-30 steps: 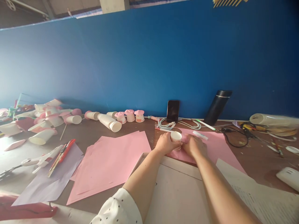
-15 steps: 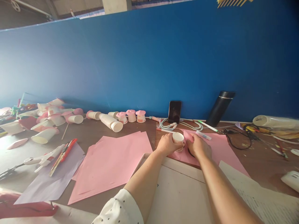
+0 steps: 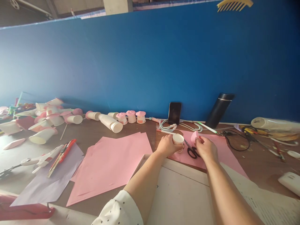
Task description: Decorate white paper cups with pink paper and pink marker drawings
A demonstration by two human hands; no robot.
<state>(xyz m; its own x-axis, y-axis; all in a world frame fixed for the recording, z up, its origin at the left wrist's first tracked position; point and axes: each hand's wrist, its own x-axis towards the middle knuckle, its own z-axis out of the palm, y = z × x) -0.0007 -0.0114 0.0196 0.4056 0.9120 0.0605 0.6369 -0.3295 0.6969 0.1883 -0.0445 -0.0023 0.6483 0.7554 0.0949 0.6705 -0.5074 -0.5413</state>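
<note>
Beyond the fingers of the left hand (image 3: 167, 145) and right hand (image 3: 207, 149): blue wall (image 3: 140, 62). Nearer than the fingers, under the forearms: white panel (image 3: 182, 193). Left of the left fingers, apart: pink paper stack (image 3: 114, 162). Below the right fingers: pink sheet (image 3: 217, 143). Past the right fingers, further right: black flask (image 3: 218, 111), tilted. Well left of the left fingers: cup stack (image 3: 109, 122), lying on its side. Beyond the left fingers: phone (image 3: 174, 113), propped up. Between both hands' fingers, on the sheet: scissors (image 3: 190, 149), contact with right hand unclear. Left fingers wrap around paper cup (image 3: 178, 139), mouth up. Right fingers pinch small pink piece (image 3: 194, 136), over the sheet, apart from the cup.
</note>
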